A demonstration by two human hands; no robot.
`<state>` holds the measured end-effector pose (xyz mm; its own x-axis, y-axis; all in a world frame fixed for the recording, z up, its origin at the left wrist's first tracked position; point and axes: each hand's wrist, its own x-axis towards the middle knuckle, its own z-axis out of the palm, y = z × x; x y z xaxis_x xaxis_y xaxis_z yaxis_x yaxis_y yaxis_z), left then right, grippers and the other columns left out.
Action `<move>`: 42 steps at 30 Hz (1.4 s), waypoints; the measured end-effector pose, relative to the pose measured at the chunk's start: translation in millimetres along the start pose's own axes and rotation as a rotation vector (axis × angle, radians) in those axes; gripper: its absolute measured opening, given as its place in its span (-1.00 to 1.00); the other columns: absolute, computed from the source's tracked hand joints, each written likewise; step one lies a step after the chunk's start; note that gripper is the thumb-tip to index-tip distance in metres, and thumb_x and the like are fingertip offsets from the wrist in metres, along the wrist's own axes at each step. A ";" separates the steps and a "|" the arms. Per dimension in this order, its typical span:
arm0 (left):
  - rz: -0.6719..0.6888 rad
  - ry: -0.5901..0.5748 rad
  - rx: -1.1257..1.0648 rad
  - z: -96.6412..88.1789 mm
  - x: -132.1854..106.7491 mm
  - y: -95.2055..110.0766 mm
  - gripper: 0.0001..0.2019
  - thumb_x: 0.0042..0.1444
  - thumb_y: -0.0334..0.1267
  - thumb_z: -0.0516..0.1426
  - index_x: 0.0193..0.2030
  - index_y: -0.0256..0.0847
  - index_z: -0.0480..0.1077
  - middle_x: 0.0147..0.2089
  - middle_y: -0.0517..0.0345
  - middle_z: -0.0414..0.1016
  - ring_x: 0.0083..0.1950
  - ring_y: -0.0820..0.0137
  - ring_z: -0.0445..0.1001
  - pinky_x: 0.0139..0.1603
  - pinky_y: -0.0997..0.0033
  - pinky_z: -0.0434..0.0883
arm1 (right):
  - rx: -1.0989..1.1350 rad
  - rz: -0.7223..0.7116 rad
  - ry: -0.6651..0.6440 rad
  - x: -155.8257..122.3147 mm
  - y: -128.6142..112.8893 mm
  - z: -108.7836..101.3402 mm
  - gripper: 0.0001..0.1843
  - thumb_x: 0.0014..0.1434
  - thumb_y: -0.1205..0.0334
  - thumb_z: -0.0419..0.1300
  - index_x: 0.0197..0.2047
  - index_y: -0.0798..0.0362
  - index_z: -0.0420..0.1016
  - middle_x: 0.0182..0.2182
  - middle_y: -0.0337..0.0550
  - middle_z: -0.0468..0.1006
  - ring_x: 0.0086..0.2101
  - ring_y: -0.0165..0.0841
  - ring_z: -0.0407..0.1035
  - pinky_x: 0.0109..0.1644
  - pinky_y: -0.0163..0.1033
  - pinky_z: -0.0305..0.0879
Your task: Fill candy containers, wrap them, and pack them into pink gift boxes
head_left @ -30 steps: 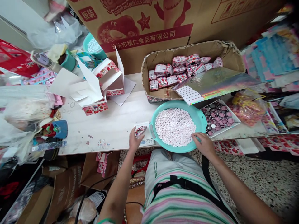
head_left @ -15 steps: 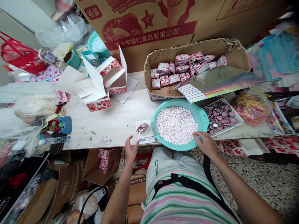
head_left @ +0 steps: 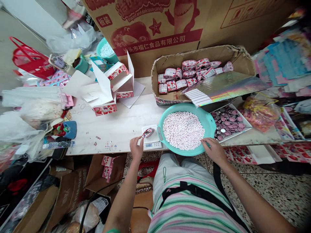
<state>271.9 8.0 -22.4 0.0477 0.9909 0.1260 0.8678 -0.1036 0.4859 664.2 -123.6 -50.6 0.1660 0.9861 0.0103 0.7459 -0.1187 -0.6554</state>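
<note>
A teal basin (head_left: 209, 119) full of small pink-white candies (head_left: 183, 130) sits at the table's front edge. My right hand (head_left: 213, 150) rests on its near right rim, fingers curled into a pinch at the candies. Left of the basin stands a small white scale (head_left: 151, 139) with a little oval tin (head_left: 148, 132) on it. My left hand (head_left: 136, 147) is at the scale's left edge, fingers bent and touching it just below the tin.
A cardboard tray (head_left: 243, 56) of packed pink tins stands behind the basin, with a shiny holographic sheet (head_left: 228, 84) over it. A white tray of round lids (head_left: 228, 121) lies to the right. Open strawberry-print cartons (head_left: 107, 94) and plastic bags (head_left: 29, 116) crowd the left.
My left hand left the tin on the scale, drew back below the table edge, and has now come up to the scale's left side. My right hand stayed at the basin rim.
</note>
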 end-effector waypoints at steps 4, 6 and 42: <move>0.028 -0.071 0.147 0.1 11.4 1.4 -0.85 0.12 -0.18 0.11 -0.26 -0.12 0.48 -0.25 0.07 0.50 -0.12 0.21 0.36 -0.06 0.19 0.26 | -0.007 0.012 0.001 -1.5 -2.6 -0.7 -0.76 0.22 0.13 -0.01 -0.28 0.02 0.43 -0.28 -0.10 0.54 -0.21 -0.24 0.37 -0.09 -0.14 0.26; 0.035 -0.106 0.201 -1.1 14.9 1.3 -0.86 0.12 -0.19 0.11 -0.27 -0.13 0.48 -0.25 0.07 0.50 -0.11 0.20 0.36 -0.07 0.21 0.26 | -0.012 0.017 0.001 -1.6 -3.6 -1.0 -0.75 0.23 0.13 -0.02 -0.27 0.03 0.44 -0.27 -0.09 0.54 -0.20 -0.24 0.37 -0.09 -0.15 0.26; 0.179 -0.173 0.132 8.4 40.1 8.8 -0.72 0.08 -0.13 0.15 -0.07 -0.14 0.35 -0.11 0.03 0.45 -0.03 0.21 0.35 0.02 0.17 0.27 | -0.089 0.054 -0.009 6.6 -8.2 7.1 -0.73 0.23 0.12 -0.01 -0.28 0.05 0.46 -0.27 -0.08 0.56 -0.22 -0.23 0.39 -0.10 -0.14 0.26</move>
<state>285.6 47.5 -20.3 0.2802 0.9589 0.0447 0.8941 -0.2777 0.3513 654.5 -115.3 -50.5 0.2015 0.9790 -0.0304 0.7904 -0.1809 -0.5853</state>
